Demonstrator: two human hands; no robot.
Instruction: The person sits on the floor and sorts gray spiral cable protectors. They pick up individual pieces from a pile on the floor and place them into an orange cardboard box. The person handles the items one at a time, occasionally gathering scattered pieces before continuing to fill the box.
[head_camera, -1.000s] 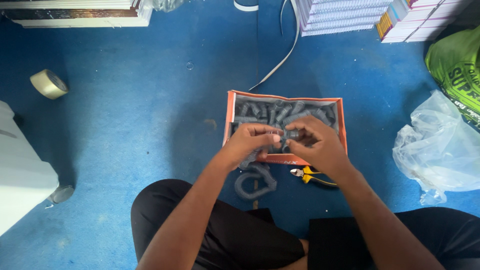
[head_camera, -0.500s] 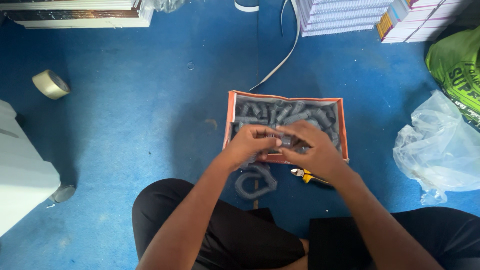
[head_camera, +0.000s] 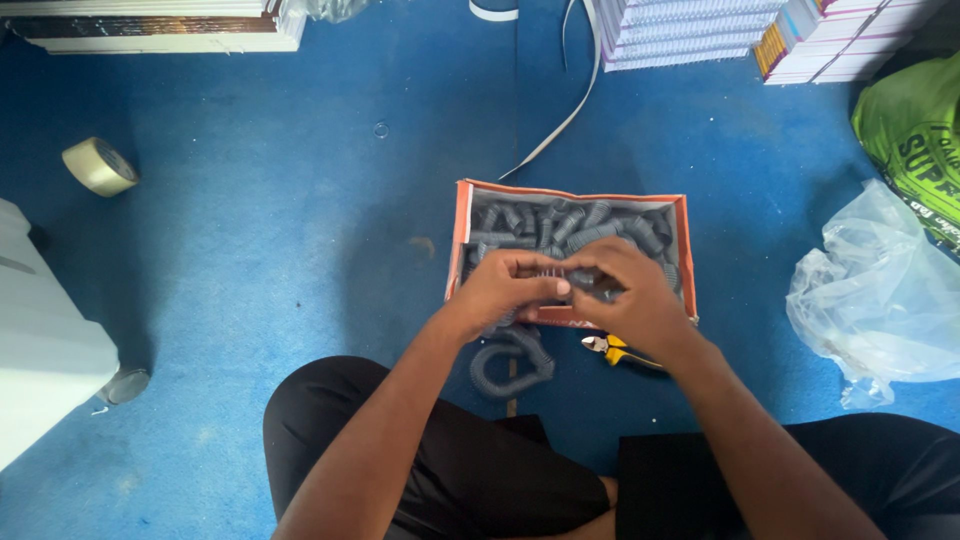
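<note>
Seen from the head camera, a person is sitting cross-legged on a blue floor (head_camera: 250, 250), the left hand (head_camera: 505, 290) and right hand (head_camera: 625, 295) both pinching one short grey ribbed tube piece (head_camera: 575, 280) over an orange-rimmed box (head_camera: 462, 240) of similar pieces. The small piece could slip into the pile. Since a second ago, both hands are sitting slightly lower; yellow-handled cutters (head_camera: 615, 350) are lying untouched.
</note>
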